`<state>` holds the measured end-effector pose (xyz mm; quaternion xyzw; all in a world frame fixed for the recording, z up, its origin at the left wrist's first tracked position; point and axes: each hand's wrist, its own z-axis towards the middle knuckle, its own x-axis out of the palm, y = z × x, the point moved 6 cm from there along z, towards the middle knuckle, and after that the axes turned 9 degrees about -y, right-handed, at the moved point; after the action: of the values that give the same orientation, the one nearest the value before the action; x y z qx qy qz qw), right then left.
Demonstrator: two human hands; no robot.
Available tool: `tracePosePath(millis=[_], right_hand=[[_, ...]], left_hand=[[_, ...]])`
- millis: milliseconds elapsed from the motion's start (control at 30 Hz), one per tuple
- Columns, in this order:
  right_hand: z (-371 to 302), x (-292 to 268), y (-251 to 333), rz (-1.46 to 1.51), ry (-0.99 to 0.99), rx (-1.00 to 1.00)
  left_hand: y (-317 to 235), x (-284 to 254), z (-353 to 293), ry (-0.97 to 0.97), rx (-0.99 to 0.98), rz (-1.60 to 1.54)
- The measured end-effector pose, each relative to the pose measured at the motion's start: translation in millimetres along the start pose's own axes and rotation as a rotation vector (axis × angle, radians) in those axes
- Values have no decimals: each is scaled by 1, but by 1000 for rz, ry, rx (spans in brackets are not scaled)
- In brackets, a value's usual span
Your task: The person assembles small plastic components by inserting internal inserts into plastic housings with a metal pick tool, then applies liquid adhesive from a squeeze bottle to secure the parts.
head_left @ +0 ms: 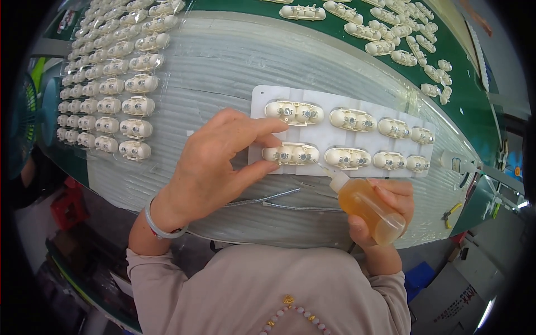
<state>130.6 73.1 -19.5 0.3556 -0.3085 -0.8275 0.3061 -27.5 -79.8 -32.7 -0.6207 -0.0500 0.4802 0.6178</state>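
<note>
My left hand [215, 153] pinches the left end of a cream oval plastic part [290, 153], thumb on its near edge and a fingertip on its far edge. This part, with small metal pieces along its top, lies at the near left of a white holding board [335, 96]. In my right hand [393, 206] is a squeeze bottle [365, 204] of amber liquid, tilted, its thin nozzle pointing up and left. The nozzle tip is at the right end of the pinched part; whether they touch I cannot tell. Similar parts [353, 119] sit on the board in two rows.
Clear trays of cream parts [137, 106] fill the table's left side. Loose cream parts [385, 30] lie on green surface at the far right. Metal rods [268, 198] lie in front of the board. A clear bottle [455, 162] and yellow-handled pliers [451, 215] are at right.
</note>
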Motion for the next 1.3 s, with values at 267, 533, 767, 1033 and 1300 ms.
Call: tracePosePath(millis=[267,533,767,1033,1300], right_hand=[[-2,-1,-1,-46,26,21],[-17,-42,-5,-122,-106,57],[-13,-29,-2,-58,-29,6],[-13,-24,-1,-149,-6,-32],[-17,-40,2,-119,-86,28]], left_hand=[[1,2,1,2,-2,-2],[0,0,0,24,-13,47],[-2,-11,6,26,-100,6],[9,-36,-2,-328,-228,-196],[13,-41,-5,-410,-224,-205]])
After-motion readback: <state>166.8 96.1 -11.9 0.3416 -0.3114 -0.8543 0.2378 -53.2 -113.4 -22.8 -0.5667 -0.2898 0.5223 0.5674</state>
